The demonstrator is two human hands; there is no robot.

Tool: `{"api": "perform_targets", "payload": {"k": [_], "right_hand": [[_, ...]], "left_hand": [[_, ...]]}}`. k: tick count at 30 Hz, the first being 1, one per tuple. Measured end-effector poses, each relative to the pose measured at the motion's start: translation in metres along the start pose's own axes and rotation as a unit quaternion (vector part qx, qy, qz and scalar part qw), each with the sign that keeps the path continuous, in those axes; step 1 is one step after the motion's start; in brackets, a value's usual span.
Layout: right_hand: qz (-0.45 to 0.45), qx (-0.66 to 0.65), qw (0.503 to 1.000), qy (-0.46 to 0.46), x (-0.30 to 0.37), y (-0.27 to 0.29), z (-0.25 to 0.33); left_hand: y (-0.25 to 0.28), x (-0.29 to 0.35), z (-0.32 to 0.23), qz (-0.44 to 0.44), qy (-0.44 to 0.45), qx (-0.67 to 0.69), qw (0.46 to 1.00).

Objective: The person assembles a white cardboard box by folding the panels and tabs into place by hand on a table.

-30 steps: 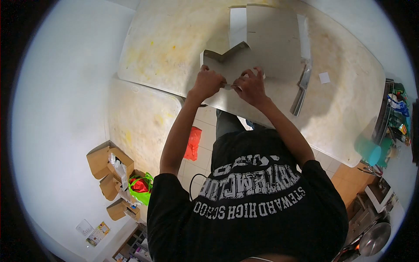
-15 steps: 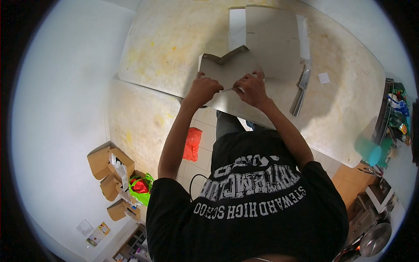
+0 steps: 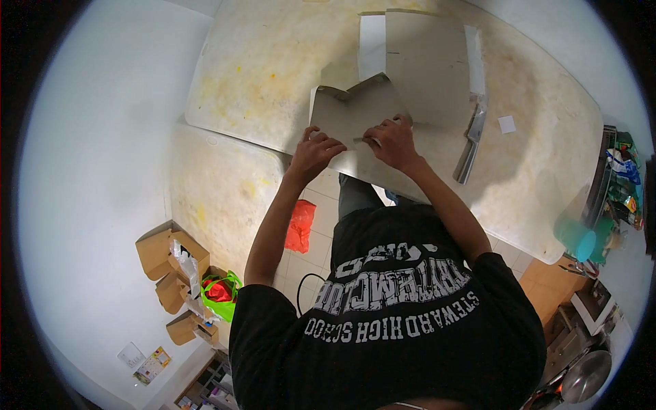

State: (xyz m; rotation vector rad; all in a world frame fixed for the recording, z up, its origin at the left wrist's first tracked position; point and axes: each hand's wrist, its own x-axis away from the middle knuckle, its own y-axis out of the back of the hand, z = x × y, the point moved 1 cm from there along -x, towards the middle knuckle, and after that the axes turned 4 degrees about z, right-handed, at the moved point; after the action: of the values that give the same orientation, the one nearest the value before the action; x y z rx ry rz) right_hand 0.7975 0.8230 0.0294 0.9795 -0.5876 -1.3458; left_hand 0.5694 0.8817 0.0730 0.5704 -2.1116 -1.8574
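Note:
A grey cardboard piece (image 3: 361, 109) with folded-up flaps lies near the front edge of the table, its far edge notched in a V. My left hand (image 3: 318, 152) grips its near left corner, fingers curled over the edge. At its near right side my right hand (image 3: 393, 142) pinches the edge, thumb and fingers closed. The palms hide part of the near edge. Just beyond and to the right lies a larger flat grey cardboard sheet (image 3: 430, 65), with white strips showing along its sides.
A shiny clear-plastic strip or packet (image 3: 469, 143) lies right of the sheet, near a small white paper square (image 3: 506, 124). A teal cup (image 3: 581, 242) stands at the table's right corner. Opened brown boxes (image 3: 167, 256) and a green bag (image 3: 222, 295) are at lower left.
My left hand has shifted slightly toward me and its fingers have moved along the cardboard's near edge. The right hand stays almost in place; the near flap sits a little lower.

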Motion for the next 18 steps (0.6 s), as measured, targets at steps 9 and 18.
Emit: {"api": "perform_targets", "payload": {"k": [9,18], "right_hand": [[0.009,0.037,0.997,0.061,-0.003,-0.004,0.007],[0.077,0.078,0.991,0.072,-0.003,-0.01,0.012]], "left_hand": [[0.009,-0.034,-0.011,0.062,0.024,-0.024,0.997],[-0.002,-0.053,-0.019,0.197,0.04,-0.127,0.971]]}}
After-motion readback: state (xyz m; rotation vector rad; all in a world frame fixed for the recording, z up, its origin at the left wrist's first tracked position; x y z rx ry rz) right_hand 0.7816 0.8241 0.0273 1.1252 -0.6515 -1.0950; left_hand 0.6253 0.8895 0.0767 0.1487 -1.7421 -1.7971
